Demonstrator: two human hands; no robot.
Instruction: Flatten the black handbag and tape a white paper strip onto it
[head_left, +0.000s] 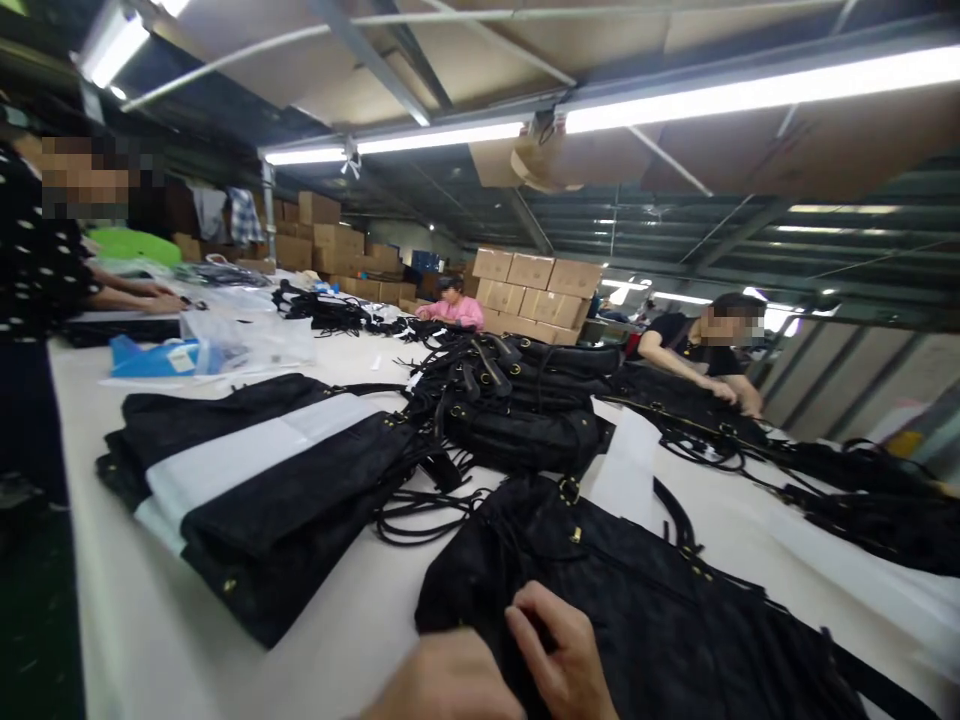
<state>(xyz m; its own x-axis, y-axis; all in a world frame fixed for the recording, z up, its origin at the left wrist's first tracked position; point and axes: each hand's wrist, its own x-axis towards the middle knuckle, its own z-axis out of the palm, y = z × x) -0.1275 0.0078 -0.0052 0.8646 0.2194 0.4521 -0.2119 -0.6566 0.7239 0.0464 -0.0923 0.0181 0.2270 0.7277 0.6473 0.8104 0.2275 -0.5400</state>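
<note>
A black handbag (637, 590) with gold-coloured metal fittings lies on the white table (330, 640) right in front of me. Over its near left part is my right hand (562, 645), fingers curled and thumb drawn toward the index finger. What that pinch holds, if anything, is too dark against the bag to make out. My left hand (446, 680) is at the bottom edge beside the bag's left end, smeared by motion, its fingers hidden. Thin black cords run across the bag just above my hands.
Folded black bags with white paper (262, 440) lie to the left. Behind are piled black bags (517, 400) and loose straps (427, 515). A blue tape dispenser (154, 357) sits far left. Co-workers stand at left (37, 230) and right (675, 345); another sits in pink (457, 312) near cartons (532, 295).
</note>
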